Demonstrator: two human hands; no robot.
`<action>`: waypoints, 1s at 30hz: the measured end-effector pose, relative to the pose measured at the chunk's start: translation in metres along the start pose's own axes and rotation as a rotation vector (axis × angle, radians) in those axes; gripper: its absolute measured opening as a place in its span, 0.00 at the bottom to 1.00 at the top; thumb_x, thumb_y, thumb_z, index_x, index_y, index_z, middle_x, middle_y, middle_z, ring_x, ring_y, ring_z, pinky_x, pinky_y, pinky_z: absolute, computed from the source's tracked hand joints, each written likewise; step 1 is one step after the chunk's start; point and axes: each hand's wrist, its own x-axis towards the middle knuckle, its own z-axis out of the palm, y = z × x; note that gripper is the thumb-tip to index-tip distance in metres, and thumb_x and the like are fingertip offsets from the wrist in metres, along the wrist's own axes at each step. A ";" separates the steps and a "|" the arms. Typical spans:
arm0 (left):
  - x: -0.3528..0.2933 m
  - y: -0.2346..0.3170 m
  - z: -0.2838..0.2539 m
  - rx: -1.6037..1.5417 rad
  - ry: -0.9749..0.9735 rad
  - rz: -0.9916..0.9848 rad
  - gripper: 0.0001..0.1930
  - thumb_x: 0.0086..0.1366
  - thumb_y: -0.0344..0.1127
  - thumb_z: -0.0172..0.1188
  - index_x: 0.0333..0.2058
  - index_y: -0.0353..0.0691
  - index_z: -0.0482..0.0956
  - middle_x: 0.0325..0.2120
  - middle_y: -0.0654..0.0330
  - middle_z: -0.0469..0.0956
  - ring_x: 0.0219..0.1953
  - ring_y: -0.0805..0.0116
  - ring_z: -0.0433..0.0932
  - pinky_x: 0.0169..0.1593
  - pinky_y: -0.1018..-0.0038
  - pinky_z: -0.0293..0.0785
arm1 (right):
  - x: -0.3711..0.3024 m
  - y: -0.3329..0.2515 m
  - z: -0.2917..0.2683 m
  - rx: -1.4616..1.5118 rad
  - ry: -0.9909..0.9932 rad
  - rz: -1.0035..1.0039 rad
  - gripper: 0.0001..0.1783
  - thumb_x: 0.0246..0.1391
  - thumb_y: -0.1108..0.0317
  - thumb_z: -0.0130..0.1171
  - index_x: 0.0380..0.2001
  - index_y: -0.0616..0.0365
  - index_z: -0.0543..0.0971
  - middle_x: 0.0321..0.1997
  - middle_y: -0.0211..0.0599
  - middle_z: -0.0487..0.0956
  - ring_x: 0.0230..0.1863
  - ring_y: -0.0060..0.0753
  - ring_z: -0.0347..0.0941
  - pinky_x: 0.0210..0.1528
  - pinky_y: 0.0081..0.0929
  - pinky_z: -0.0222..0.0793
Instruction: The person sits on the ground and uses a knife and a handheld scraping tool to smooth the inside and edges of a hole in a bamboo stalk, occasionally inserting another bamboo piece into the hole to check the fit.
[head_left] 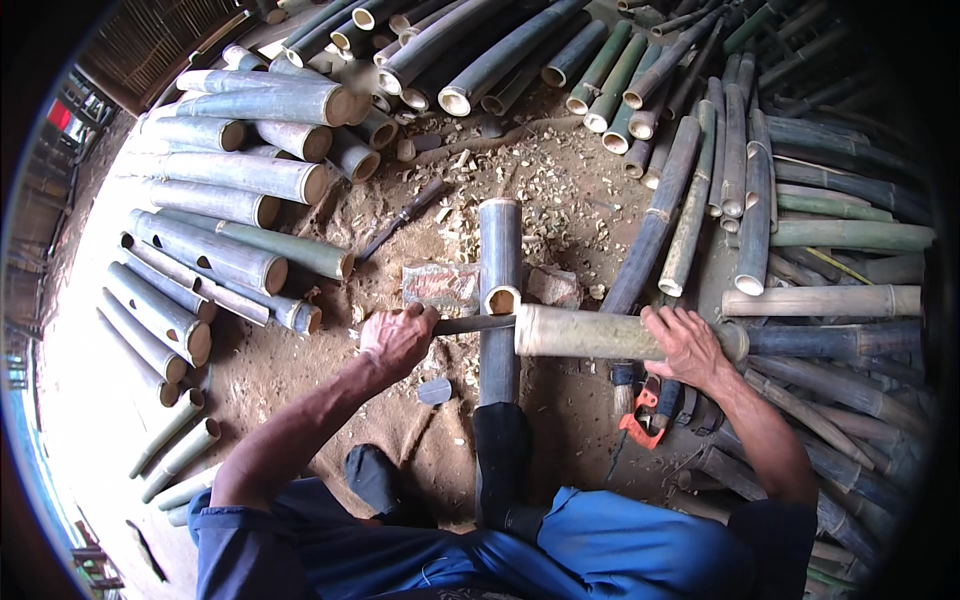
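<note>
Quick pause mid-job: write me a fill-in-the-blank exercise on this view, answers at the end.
1. The right hand holds a pale tube made of ____.
2. The dark tool in the left hand is on the pale tube's ____ side in the picture.
3. The looped handle below the right hand is coloured ____.
4. The person's trousers are ____.

Missing words: bamboo; left; orange; blue.

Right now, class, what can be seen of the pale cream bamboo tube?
The pale cream bamboo tube, smooth-looking, runs sideways, its ridged left end overlapping a grey bamboo pole in view. The right hand grips it near the right end; a dark, narrow metal-looking tool reaches the left end, contact unclear.
</note>
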 end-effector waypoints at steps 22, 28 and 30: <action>0.001 -0.001 0.008 0.050 0.039 -0.028 0.07 0.69 0.34 0.53 0.43 0.41 0.73 0.37 0.48 0.81 0.37 0.47 0.84 0.41 0.51 0.78 | -0.013 0.017 -0.015 -0.022 -0.027 -0.185 0.48 0.31 0.57 0.82 0.57 0.61 0.72 0.44 0.41 0.75 0.45 0.43 0.74 0.48 0.42 0.73; 0.002 0.003 0.006 0.022 0.027 -0.045 0.09 0.67 0.33 0.55 0.45 0.40 0.73 0.38 0.46 0.81 0.39 0.46 0.84 0.41 0.51 0.79 | -0.007 0.009 -0.010 -0.104 -0.029 -0.063 0.49 0.28 0.58 0.83 0.57 0.62 0.72 0.45 0.42 0.74 0.45 0.46 0.74 0.50 0.43 0.73; 0.004 -0.005 0.012 0.064 0.050 -0.030 0.08 0.68 0.32 0.54 0.44 0.39 0.73 0.38 0.45 0.81 0.37 0.45 0.84 0.39 0.50 0.79 | -0.005 0.013 -0.010 -0.027 0.018 -0.134 0.49 0.28 0.57 0.82 0.57 0.62 0.72 0.44 0.41 0.74 0.44 0.46 0.74 0.48 0.42 0.73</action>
